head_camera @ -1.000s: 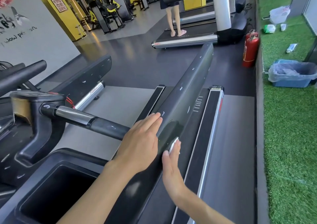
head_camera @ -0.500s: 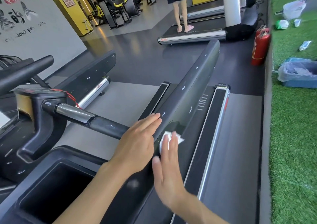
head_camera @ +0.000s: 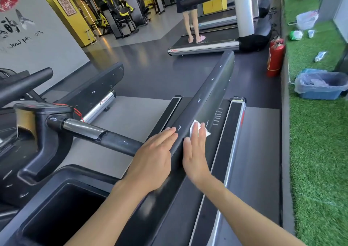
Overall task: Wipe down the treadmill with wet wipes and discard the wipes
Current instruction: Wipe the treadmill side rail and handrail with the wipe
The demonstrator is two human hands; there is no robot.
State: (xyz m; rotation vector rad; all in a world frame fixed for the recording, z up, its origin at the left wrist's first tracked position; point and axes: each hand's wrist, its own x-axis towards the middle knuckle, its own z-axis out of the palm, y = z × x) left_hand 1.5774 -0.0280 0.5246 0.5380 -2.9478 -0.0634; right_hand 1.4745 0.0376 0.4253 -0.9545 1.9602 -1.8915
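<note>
Head view: right hand (head_camera: 195, 155), flat-fingered, is pressing wipe (head_camera: 194, 128) farther up handrail (head_camera: 216, 87) than before; left hand (head_camera: 152, 163) lying flat on top edge, long rail stretching ahead.

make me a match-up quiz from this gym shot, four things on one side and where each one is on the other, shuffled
Things
1. wet wipe
2. fire extinguisher
3. blue bin
4. left hand

Places
a. on the green turf
b. under the fingers of the right hand
c. upright on the dark floor at the turf's edge
d. flat on the top of the treadmill side rail

Pairs: 1-b, 2-c, 3-a, 4-d
</note>
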